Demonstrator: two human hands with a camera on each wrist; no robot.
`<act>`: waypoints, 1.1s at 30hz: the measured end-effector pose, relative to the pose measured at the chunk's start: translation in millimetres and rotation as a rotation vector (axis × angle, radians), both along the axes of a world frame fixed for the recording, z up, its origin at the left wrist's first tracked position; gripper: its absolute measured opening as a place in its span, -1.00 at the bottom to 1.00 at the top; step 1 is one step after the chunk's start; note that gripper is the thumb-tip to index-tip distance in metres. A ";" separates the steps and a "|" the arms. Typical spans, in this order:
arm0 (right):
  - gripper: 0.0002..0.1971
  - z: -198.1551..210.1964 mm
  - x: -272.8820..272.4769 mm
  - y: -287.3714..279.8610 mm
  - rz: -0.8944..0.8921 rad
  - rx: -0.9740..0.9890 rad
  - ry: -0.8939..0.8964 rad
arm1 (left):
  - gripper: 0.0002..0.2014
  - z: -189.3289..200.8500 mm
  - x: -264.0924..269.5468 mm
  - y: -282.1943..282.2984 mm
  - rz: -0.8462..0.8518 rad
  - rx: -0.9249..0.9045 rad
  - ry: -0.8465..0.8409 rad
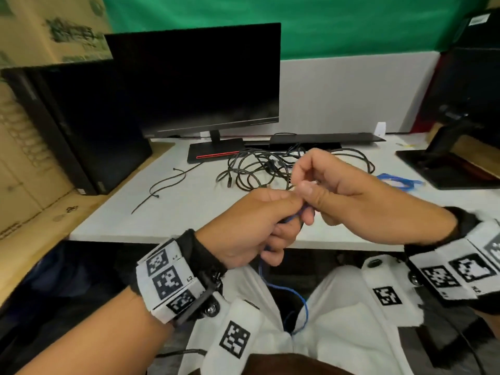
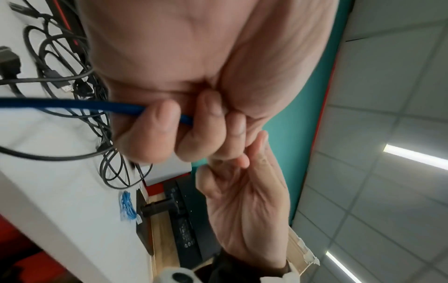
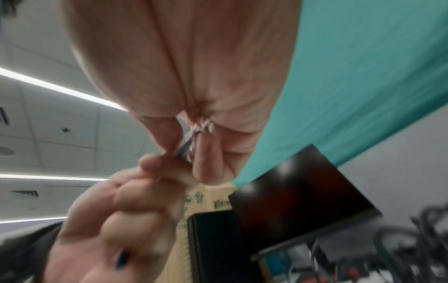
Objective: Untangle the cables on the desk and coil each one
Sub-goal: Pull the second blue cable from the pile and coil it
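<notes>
My left hand (image 1: 259, 226) is curled round a blue cable (image 1: 300, 296) in front of the desk's near edge; the cable hangs from the fist in a loop over my lap. In the left wrist view the blue cable (image 2: 72, 105) runs under the curled fingers (image 2: 155, 130). My right hand (image 1: 332, 196) meets the left and pinches the cable's clear end plug (image 3: 185, 145) between thumb and fingers. A tangle of black cables (image 1: 270, 169) lies on the white desk (image 1: 189, 212) behind both hands. A coiled light-blue cable (image 1: 400, 181) sits to the right.
A dark monitor (image 1: 200, 79) on its stand is at the back, with a black tower PC (image 1: 81, 125) left and a second monitor base (image 1: 446, 161) right. One thin black cable (image 1: 162, 185) lies loose on the left of the desk. A flat black device (image 1: 324, 138) lies behind the tangle.
</notes>
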State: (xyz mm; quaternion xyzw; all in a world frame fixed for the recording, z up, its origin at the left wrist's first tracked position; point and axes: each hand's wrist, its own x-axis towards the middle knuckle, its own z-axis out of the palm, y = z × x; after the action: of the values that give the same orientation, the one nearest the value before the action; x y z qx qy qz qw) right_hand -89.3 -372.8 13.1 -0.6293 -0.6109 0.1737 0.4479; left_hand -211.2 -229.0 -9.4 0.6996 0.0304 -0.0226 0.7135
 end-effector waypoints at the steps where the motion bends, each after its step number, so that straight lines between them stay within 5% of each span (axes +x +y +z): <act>1: -0.76 -4.3 -4.9 0.6 -0.020 0.018 0.035 | -0.59 1.3 -3.1 -3.5 0.032 -0.022 -0.005; 5: -0.31 -21.0 -13.2 1.8 -0.037 -0.090 0.282 | -0.61 14.8 -10.9 -7.6 0.158 -0.181 -0.126; 9: -0.76 -53.6 -19.3 7.1 0.227 -0.358 0.152 | -0.70 26.2 -15.1 -4.1 0.102 -0.287 -0.215; 13: -0.63 -64.3 -8.9 9.2 0.350 -0.532 0.186 | -0.72 32.0 -24.1 6.4 0.022 -0.184 -0.181; 18: -0.49 -69.4 39.2 -1.9 -0.131 -0.634 -0.142 | -0.65 30.3 -36.6 30.0 -0.143 0.384 0.055; 20: -0.57 -60.6 53.9 -2.9 -0.370 -0.482 0.166 | -0.64 19.6 -34.6 35.0 -0.084 0.634 0.199; 22: -0.66 -41.1 55.1 -4.6 -0.437 -0.255 0.559 | -0.64 4.6 -28.9 34.5 -0.017 0.669 0.262; 25: -0.82 -18.8 31.5 -7.1 -0.163 -0.067 0.778 | -0.72 -13.6 -17.5 29.7 0.108 0.424 0.231; 28: -0.86 -20.3 -6.7 -5.9 0.064 -0.068 0.598 | -0.75 -17.5 -8.5 24.7 0.193 0.037 0.125; 30: -0.92 -28.3 -26.7 -1.3 0.044 -0.116 0.387 | -0.75 -16.2 -5.4 21.5 0.220 -0.196 0.034; 33: -0.85 -42.7 -39.9 2.9 -0.030 -0.210 0.321 | -0.74 -9.3 -4.8 18.1 0.257 -0.470 -0.080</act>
State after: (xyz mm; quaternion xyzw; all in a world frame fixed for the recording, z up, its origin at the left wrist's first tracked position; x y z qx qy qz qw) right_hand -129.2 -369.8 -29.7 -0.6459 -0.5005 0.3279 0.4741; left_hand -216.0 -210.9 -18.7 0.5057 0.0848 0.0893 0.8538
